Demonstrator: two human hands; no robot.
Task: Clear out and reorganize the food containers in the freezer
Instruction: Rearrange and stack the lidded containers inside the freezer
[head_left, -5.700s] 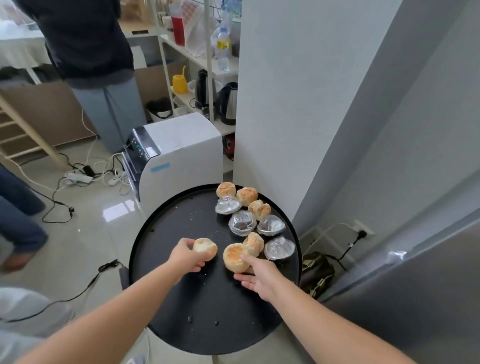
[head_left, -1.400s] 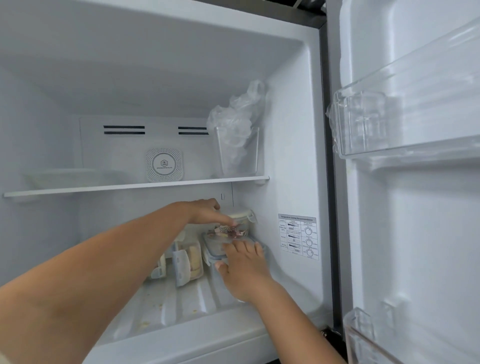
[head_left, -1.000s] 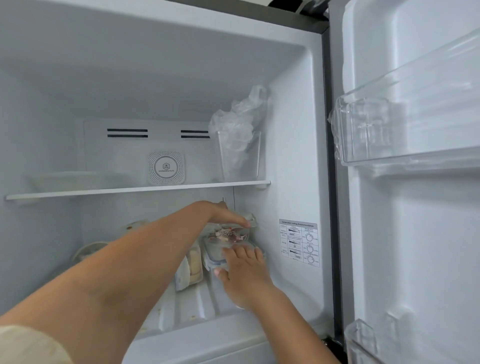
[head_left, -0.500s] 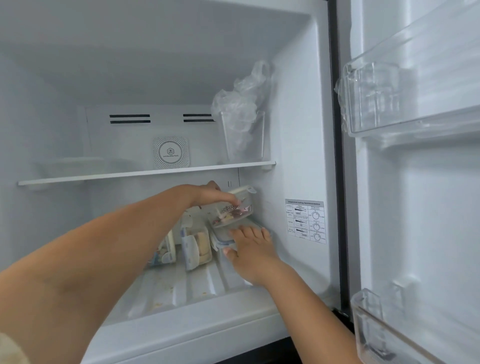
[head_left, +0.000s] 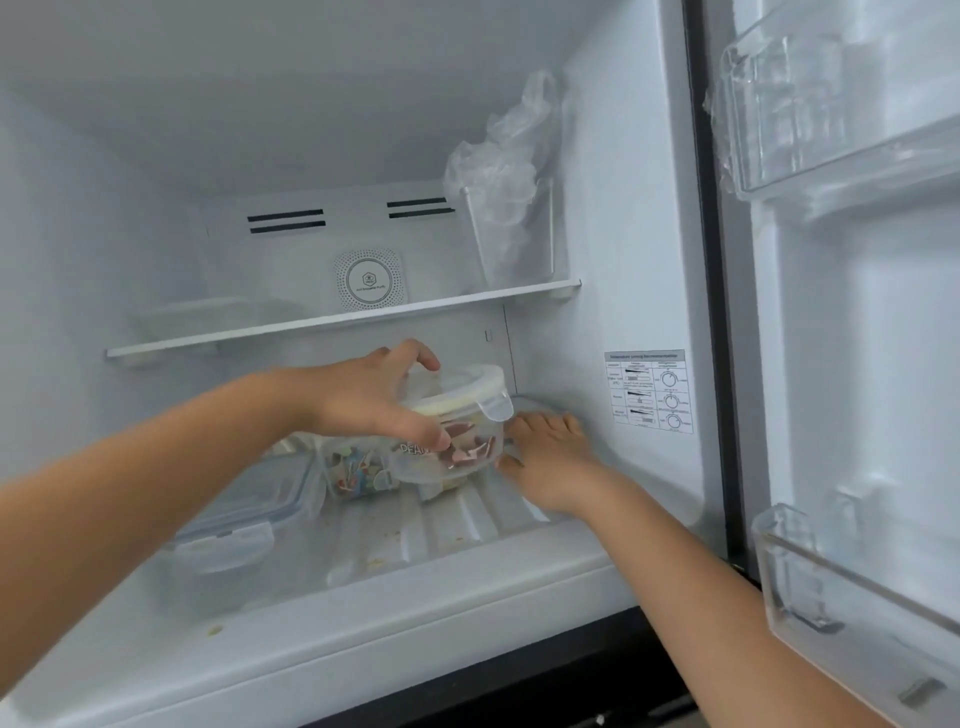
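Left hand (head_left: 363, 400) fingers grip round container (head_left: 457, 421), pink pieces inside; right hand (head_left: 550, 457) fingers flat.

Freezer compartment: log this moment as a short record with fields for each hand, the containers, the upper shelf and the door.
left hand: grips the round clear container from above, by its lid
right hand: fingers straight, low on the freezer floor beside that container
other containers: rectangular clip-lid container at left; small container with colourful bits behind
upper shelf: clear tub stuffed with plastic bags at right
door: open, clear door bins at right
floor state: crumbs visible
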